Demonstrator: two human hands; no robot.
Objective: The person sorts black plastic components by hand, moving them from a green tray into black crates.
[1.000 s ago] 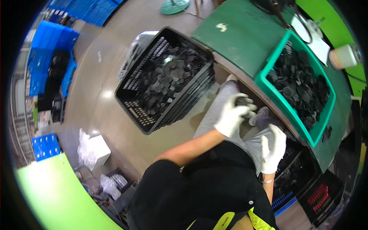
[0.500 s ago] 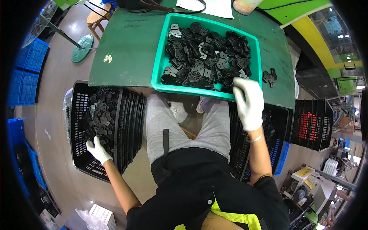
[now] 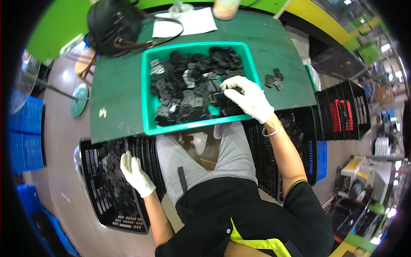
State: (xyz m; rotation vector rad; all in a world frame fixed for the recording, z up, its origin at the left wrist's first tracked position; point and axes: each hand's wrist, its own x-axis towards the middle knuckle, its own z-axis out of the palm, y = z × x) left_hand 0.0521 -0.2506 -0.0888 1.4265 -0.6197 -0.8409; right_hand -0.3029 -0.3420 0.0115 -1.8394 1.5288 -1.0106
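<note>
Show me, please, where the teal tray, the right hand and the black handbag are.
Teal tray [image 3: 146, 90]: head view, on its left rim.
Right hand [image 3: 251, 100]: head view, on the back of the white glove.
Black handbag [image 3: 113, 26]: head view, on its main body.

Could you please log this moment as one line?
left hand: open, near black crate | right hand: at dark parts in teal tray | loose parts: on green table, right of tray

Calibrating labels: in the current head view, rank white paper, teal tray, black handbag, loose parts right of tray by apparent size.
1. Teal tray
2. Black handbag (visible part)
3. White paper
4. Loose parts
</note>
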